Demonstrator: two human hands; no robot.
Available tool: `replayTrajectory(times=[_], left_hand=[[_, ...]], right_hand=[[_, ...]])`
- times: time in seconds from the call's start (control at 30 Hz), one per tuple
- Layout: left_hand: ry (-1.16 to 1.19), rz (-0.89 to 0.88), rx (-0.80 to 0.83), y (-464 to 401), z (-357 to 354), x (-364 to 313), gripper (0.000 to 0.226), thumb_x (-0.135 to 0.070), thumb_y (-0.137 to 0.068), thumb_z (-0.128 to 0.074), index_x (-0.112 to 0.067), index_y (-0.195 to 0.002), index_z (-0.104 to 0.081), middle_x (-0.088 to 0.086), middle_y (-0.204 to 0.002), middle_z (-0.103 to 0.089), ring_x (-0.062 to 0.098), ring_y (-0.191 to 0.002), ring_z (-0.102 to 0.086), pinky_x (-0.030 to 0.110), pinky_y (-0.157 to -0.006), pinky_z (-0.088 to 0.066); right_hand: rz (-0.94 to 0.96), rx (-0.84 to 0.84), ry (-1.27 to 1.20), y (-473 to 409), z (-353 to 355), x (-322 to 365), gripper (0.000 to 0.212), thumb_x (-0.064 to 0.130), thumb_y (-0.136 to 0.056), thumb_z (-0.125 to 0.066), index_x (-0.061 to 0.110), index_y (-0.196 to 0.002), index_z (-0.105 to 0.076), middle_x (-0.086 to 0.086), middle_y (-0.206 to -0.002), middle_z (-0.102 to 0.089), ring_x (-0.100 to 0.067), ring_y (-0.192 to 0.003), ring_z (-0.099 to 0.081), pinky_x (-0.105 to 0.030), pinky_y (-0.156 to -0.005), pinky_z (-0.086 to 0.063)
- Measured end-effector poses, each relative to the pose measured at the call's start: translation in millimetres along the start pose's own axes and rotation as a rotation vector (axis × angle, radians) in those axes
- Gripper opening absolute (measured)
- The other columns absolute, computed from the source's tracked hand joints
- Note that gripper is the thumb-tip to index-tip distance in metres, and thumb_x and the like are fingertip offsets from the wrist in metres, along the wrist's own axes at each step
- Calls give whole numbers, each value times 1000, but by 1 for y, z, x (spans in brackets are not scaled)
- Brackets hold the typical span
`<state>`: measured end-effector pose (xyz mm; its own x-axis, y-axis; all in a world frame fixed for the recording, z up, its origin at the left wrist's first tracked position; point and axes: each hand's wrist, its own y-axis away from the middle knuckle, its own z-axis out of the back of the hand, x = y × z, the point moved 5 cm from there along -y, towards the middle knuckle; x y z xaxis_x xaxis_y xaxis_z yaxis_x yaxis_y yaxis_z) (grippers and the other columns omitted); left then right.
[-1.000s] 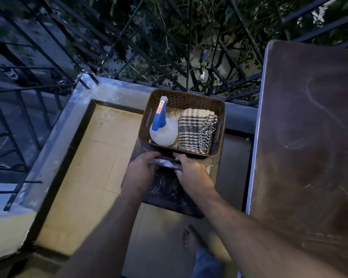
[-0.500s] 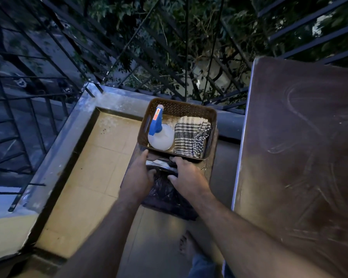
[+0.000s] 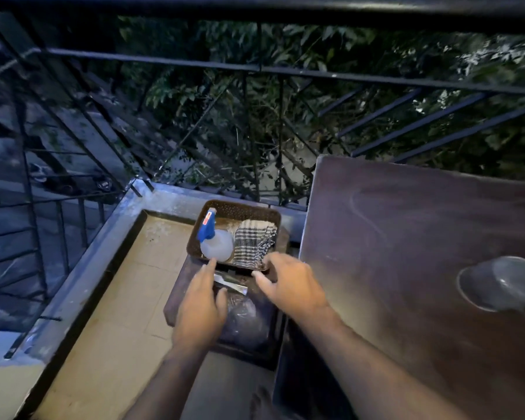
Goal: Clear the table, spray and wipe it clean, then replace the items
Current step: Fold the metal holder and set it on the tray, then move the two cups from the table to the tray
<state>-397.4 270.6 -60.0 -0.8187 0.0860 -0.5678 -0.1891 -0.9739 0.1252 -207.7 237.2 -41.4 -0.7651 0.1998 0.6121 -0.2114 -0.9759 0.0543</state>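
A brown perforated basket [image 3: 243,209] stands on a low dark stool [image 3: 176,298] left of the brown table [image 3: 406,268]. In it are a clear spray bottle with a blue trigger head [image 3: 214,244] and a folded checked cloth [image 3: 253,242]. In front of the basket lies a shiny dark wrapped item [image 3: 240,310]. My left hand [image 3: 200,310] hovers over its left side, fingers apart and empty. My right hand [image 3: 291,283] is spread just right of it, near the basket's front rim, holding nothing. A clear glass bowl [image 3: 503,283] sits on the table at the right.
A black metal railing [image 3: 255,69] runs along the balcony edge, with foliage behind it. A raised grey kerb [image 3: 103,234] borders the tiled floor [image 3: 109,298] on the left. My bare foot [image 3: 261,401] shows below, by the table's edge.
Both hands have let go of the shiny wrapped item and lifted off it with fingers spread. The view has tilted up and right, bringing the railing and the glass bowl into sight.
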Motion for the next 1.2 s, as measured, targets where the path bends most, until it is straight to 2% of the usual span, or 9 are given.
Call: replayTrajectory(times=[0.13,0.3,0.47,0.53,0.63,0.83,0.97,1.07,1.2], left_hand=[[7,-46,4,16,-7,-49,65,-15,-92,-63,-15,-153,-40,4,-151,-50,22,-139,-47,39,-115,-38],[22,-192,27,32,-24,-123,66,-14,-92,-63,-13,-153,-39,6,-153,-48,20,-142,-42,34,-120,-31],[71,-304,70,55,-57,-196,71,-14,-88,-66,-17,-154,-40,-8,-153,-46,13,-142,-42,31,-119,-32],[80,-323,95,67,-78,-227,72,-15,-88,-71,-13,-153,-40,-1,-155,-46,19,-143,-43,35,-118,-34],[121,-337,148,83,-106,-273,77,-20,-85,-76,-18,-153,-39,-1,-155,-46,18,-142,-44,35,-114,-38],[169,-407,304,111,-163,-355,90,-31,-82,-79,-25,-157,-30,-3,-162,-34,14,-152,-26,32,-119,-29],[193,-409,359,120,-196,-391,99,-35,-77,-84,-26,-157,-27,-9,-161,-33,14,-152,-27,33,-120,-31],[228,-355,377,123,-216,-408,105,-35,-71,-89,-27,-156,-28,-13,-159,-34,9,-146,-34,23,-113,-31],[251,-277,377,120,-234,-415,111,-32,-68,-92,-23,-158,-26,-5,-159,-34,12,-142,-40,19,-106,-29]], right_hand=[[-48,-90,15,13,53,-30,30,49,-87,-64,22,-100,-64,1,-95,-70,-23,-90,-65,-38,-81,-52],[-111,-203,25,35,116,-76,36,47,-89,-66,18,-111,-67,-2,-106,-71,-26,-103,-65,-38,-87,-50],[-112,-315,73,69,178,-116,37,49,-89,-64,20,-113,-68,2,-99,-71,-22,-103,-59,-37,-79,-51],[-110,-381,91,85,208,-133,38,51,-88,-62,21,-109,-70,3,-98,-73,-23,-102,-59,-36,-77,-54],[-104,-539,126,106,253,-166,43,56,-82,-54,21,-98,-73,5,-91,-73,-24,-94,-61,-35,-73,-55],[-222,-707,198,142,328,-254,32,48,-79,-65,22,-96,-73,5,-94,-72,-28,-96,-58,-42,-84,-51],[-402,-677,198,164,354,-311,35,47,-83,-69,24,-108,-69,4,-110,-70,-28,-110,-52,-42,-93,-45],[-508,-607,215,178,361,-350,43,50,-84,-68,25,-119,-64,4,-120,-64,-26,-121,-46,-42,-104,-41],[-581,-568,242,192,356,-386,55,52,-78,-73,22,-123,-62,1,-125,-61,-29,-126,-45,-42,-112,-34]])
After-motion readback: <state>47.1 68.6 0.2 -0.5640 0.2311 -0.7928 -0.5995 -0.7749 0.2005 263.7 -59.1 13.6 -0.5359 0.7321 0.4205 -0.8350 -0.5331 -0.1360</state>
